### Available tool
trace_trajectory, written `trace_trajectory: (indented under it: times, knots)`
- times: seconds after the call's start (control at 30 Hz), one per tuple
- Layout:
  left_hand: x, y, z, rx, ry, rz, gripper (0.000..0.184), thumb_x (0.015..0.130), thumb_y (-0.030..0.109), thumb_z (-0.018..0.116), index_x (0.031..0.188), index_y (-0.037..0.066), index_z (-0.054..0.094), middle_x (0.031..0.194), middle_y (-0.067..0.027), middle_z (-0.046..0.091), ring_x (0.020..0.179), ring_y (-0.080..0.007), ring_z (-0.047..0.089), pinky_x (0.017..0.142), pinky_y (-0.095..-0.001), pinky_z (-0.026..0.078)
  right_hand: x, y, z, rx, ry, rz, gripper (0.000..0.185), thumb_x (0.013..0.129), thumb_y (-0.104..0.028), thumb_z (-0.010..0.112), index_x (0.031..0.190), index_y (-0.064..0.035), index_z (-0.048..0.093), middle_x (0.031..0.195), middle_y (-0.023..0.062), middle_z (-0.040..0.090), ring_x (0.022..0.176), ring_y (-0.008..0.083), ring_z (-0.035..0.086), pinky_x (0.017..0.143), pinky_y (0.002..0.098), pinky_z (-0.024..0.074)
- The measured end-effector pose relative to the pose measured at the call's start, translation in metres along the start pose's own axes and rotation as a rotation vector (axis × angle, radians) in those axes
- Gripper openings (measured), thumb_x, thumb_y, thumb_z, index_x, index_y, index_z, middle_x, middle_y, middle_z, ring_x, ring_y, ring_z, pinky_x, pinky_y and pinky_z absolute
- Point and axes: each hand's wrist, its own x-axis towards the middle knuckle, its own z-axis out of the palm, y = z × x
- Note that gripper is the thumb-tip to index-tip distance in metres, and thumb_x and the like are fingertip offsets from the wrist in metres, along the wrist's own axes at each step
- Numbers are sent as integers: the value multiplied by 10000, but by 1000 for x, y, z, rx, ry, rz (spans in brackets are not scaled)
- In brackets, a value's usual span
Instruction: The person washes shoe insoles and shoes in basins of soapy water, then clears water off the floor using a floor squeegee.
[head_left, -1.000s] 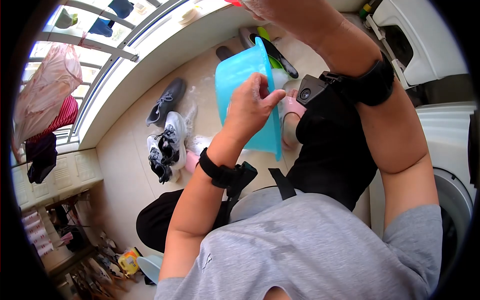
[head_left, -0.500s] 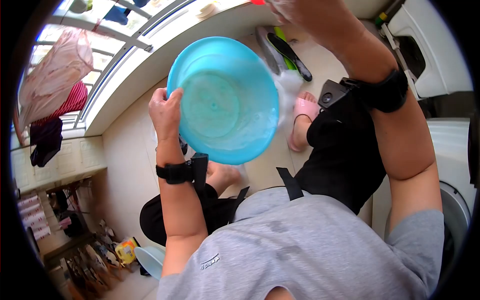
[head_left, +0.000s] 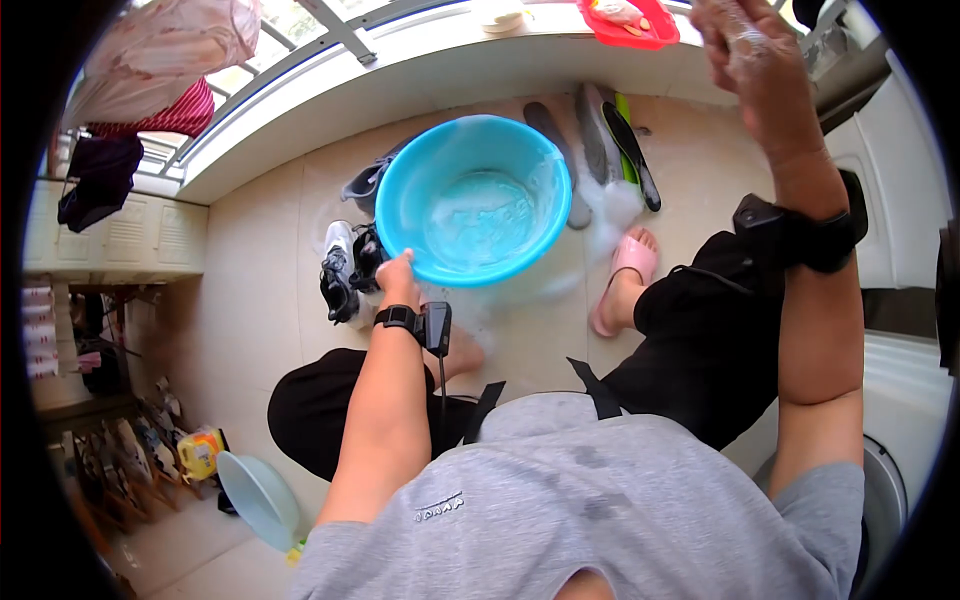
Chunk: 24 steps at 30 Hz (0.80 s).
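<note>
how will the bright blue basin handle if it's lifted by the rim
The bright blue basin would probably feel slick, since suds show inside it. Its thin-looking, smooth wall suggests fairly light plastic that might flex where the left hand grips the rim. What looks like shallow soapy water could slosh if the basin tips.

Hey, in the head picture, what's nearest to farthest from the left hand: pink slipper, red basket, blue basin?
1. Blue basin: left hand holds its rim
2. Pink slipper: on the right foot
3. Red basket: up on the window ledge
</note>
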Motion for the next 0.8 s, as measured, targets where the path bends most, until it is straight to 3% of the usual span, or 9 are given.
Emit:
trace_trajectory:
  times: [0.13,0.17,0.27,0.33,0.4,0.43,0.47,0.57,0.8]
  knots:
    - [-33,15,-13,360,-193,-452,207,732,13,630,924,-47,578,876,-134,608,749,-202,611,606,-335,496,34,-8,-48,-110,-72,-179,255,920,-120,430,1121,7,524,575,-37,452,391,40,362,330,173,309]
    - [-41,14,-9,478,-162,-251,180,763,53,610,922,-30,596,868,-139,621,749,-217,619,614,-347,502,71,22,-124,-407,-83,-253,609,886,-368,547,1372,-85,313,1055,-2,515,571,-25,360,463,114,344]
    - [24,1,-17,1537,-405,539,241,845,223,522,850,11,634,872,-154,651,776,-253,629,635,-371,496,99,-12,-167,-591,23,-369,538,893,-318,538,1352,-108,351,926,11,533,526,20,389,427,151,338]
    - [34,14,-20,1226,-118,937,353,858,346,449,744,69,635,833,-133,647,774,-244,620,635,-365,481,109,-35,-207,-679,37,-407,494,898,-285,532,1338,-123,376,840,20,545,495,50,409,402,176,334]
    - [35,56,-24,244,-241,733,188,768,147,640,952,116,613,748,-77,574,765,-176,591,622,-296,471,111,-48,-235,-703,-36,-497,455,903,-251,525,1325,-138,401,753,28,556,464,80,428,378,201,330]
    - [34,92,-32,-8,-345,551,268,734,56,671,978,66,559,760,-50,519,755,-183,552,655,-317,483,76,-72,-184,-589,70,-290,408,912,-213,505,1301,-127,419,714,16,515,464,70,405,371,198,302]
    - [-29,176,-43,-686,-277,-112,176,782,108,639,908,34,541,783,-67,527,751,-225,531,722,-379,488,31,-99,-114,-477,170,-76,364,922,-175,485,1277,-117,437,674,4,473,463,60,383,364,195,273]
    - [-35,256,-141,-843,-774,142,147,844,122,568,918,-4,548,885,-157,570,893,-283,552,873,-498,445,2,-110,-36,-277,93,2,291,946,-190,443,1224,-105,463,628,-18,381,445,57,310,363,178,255]
    - [-108,260,-373,-746,-172,497,131,857,111,561,948,17,556,901,-80,580,934,-228,557,910,-436,431,-2,-72,69,101,-327,156,338,960,-199,412,1265,-53,412,632,-14,328,446,54,240,366,161,229]
